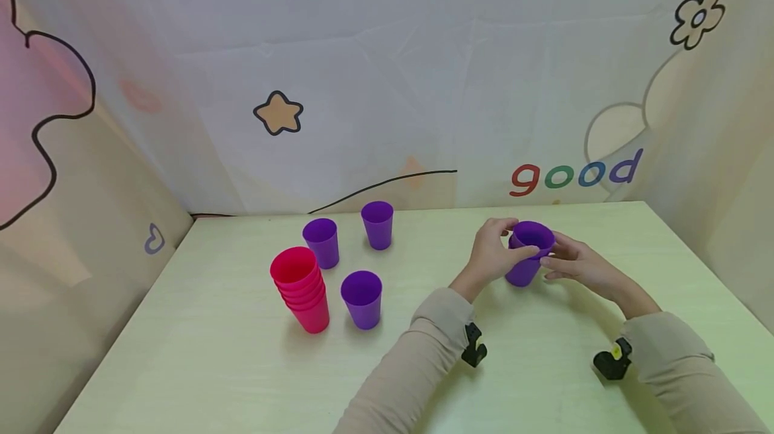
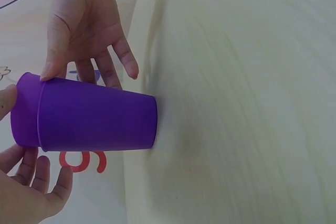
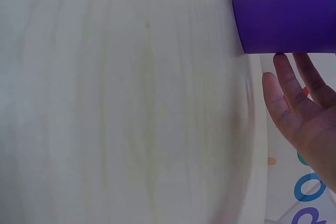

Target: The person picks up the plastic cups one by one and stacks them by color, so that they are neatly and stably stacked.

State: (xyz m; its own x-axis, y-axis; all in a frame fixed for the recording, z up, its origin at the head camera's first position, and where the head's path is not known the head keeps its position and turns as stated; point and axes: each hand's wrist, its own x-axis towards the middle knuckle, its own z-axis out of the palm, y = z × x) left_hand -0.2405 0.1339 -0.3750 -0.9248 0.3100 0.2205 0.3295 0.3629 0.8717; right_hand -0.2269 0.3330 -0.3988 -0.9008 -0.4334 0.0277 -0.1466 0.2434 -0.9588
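Observation:
Two purple cups are nested at the right of the table, the upper cup (image 1: pixel 535 235) sitting inside the lower cup (image 2: pixel 100 116) with a band of its side showing above the lower rim. My left hand (image 1: pixel 494 250) pinches the upper cup near its rim, thumb on the near side and fingers beyond. From the right, my right hand (image 1: pixel 583 269) holds the lower cup, its thumb by the rim and other fingers along the far side. In the right wrist view, fingertips of the right hand (image 3: pixel 310 108) meet the lower cup's wall.
Left of the hands stands a stack of several red cups (image 1: pixel 311 313). Around it are three single upright purple cups: one nearer (image 1: pixel 363 306), one behind the stack (image 1: pixel 324 249) and one farther back (image 1: pixel 378 229). A printed curtain (image 1: pixel 387 84) borders the pale table (image 1: pixel 199 353).

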